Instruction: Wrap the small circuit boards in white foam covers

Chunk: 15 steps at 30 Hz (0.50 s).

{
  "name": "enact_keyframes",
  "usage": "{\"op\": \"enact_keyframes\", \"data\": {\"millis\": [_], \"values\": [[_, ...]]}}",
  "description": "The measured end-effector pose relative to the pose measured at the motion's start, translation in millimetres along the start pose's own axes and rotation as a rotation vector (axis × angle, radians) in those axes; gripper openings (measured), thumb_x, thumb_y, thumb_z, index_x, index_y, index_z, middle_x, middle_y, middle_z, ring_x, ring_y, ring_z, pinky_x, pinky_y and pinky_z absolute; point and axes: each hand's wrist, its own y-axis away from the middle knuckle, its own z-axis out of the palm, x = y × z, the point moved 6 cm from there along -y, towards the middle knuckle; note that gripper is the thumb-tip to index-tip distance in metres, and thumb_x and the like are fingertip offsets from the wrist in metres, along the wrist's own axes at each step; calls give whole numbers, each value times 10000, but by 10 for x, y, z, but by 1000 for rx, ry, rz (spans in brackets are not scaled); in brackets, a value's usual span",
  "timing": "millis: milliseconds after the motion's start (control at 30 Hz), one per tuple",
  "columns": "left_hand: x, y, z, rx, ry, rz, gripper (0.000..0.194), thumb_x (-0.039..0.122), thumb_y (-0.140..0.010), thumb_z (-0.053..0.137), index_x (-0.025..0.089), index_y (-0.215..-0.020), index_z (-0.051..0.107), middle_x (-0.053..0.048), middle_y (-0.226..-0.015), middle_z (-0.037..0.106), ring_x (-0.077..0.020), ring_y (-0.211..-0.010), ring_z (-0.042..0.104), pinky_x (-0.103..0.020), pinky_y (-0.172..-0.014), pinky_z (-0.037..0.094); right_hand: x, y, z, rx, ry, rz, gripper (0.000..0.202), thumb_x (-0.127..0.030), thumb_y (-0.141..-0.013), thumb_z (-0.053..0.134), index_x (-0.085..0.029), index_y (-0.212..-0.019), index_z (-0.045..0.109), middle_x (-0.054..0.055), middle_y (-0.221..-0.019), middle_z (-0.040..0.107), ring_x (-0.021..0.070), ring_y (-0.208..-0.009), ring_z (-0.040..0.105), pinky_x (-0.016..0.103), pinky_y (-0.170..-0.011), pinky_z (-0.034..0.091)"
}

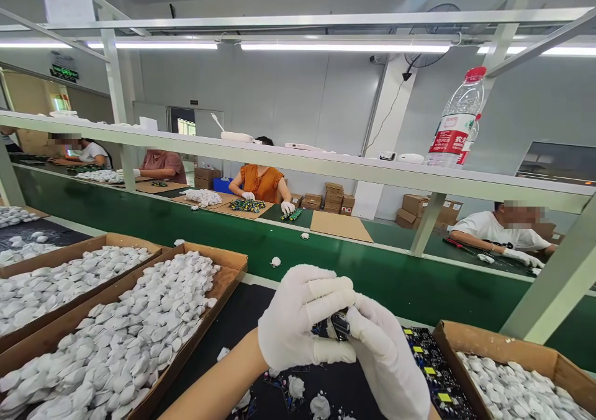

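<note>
In white gloves, my left hand (298, 317) and my right hand (391, 352) meet over the black work surface. Between them is a small circuit board (339, 326) with dark components, mostly hidden by the fingers. The left fingers wrap over and under it, while the right fingers and thumb press on its near end. Below the hands lie circuit boards (279, 383) with whitish lumps (296, 386) on or beside them, partly covered by my wrists. To the right of my right hand, several dark boards with yellow squares (429, 370) are set close together.
Cardboard trays (235, 260) of white rounded pieces (139, 321) stand at left; another cardboard box (447, 336) with similar pieces is at right. Beyond runs a green conveyor belt (223, 246). A shelf rail (279, 159) carries a water bottle (454, 122). Co-workers sit across.
</note>
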Motion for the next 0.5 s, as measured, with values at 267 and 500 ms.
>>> {"op": "enact_keyframes", "data": {"millis": [267,500], "values": [[14,-40,31,9,7,43,497,461,-833,563,166,-1223,477,-90,-919,693,-213,-830,640,-340,-694,511,-23,5,1,28,-95,8,192,-342,-744,648,-207,-877,684,25,-771,632,234,-818,552,380,-818,443],[43,-43,31,11,114,-4,487,336,-861,556,197,-1302,405,-83,-958,684,-206,-878,638,-355,-728,520,-102,16,2,-47,-153,-18,177,-420,-730,657,-244,-751,669,19,-765,652,234,-788,584,387,-803,467]]}}
